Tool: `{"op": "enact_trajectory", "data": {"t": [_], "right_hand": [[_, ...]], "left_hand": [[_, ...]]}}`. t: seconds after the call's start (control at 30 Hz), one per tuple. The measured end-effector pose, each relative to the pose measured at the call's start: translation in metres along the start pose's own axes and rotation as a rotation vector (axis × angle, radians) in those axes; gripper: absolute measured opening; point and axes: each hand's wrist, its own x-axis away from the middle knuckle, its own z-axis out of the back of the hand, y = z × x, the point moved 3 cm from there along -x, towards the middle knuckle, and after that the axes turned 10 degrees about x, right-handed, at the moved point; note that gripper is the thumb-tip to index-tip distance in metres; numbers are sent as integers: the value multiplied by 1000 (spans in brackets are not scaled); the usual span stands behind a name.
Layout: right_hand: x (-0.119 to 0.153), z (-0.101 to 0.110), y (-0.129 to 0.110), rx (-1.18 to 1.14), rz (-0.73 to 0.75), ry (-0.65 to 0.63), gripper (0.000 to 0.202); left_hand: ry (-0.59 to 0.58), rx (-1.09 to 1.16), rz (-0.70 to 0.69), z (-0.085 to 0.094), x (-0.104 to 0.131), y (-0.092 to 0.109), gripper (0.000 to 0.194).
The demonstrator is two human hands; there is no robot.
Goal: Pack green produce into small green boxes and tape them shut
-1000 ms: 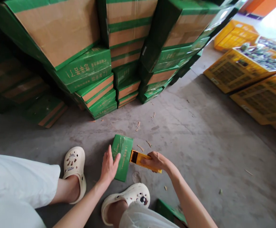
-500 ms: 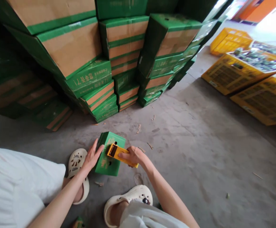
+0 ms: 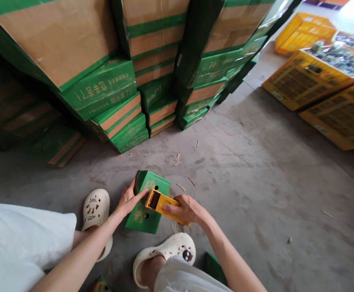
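Observation:
A small green box [image 3: 137, 217] with round dark holes and gold print lies on the floor between the feet. My left hand [image 3: 130, 199] rests on its left side, fingers spread, one finger reaching across the top face. My right hand [image 3: 184, 207] is closed round a yellow tool [image 3: 165, 202] with a dark window at its far end. That end sits over the top of the box, close to my left fingertip.
Stacks of green and brown cartons [image 3: 157, 36] rise ahead. Yellow crates [image 3: 311, 77] filled with small items stand at the right. White clogs [image 3: 96, 207] are on my feet. Cardboard scraps [image 3: 177, 159] lie on the floor, and another green box [image 3: 214, 267] is beside my right leg.
The box, both hands and the yellow tool appear slightly further right and lower. My left index finger now stretches further over the box top. The view has tilted down, so the stacks sit higher.

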Motion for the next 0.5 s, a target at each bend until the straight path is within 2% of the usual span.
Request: {"op": "enact_trajectory", "data": {"t": [0.1,0.17,0.33,0.4,0.5], "right_hand": [[12,-4,12,31,-65,12,69],[10,-7,15,24,-112,15,67],[4,-9,19,-28,-105,8,64],[17,-9,33,-38,-106,1,62],[54,-11,67,-77,-161,-16,61]], "left_hand": [[-104,71,29,-27,1,-3,79],[-138,87,57,-37,-4,-7,80],[-184,88,65,-35,-18,-16,78],[-193,108,60,-32,-20,-17,78],[-200,118,75,-31,-20,-17,81]]}}
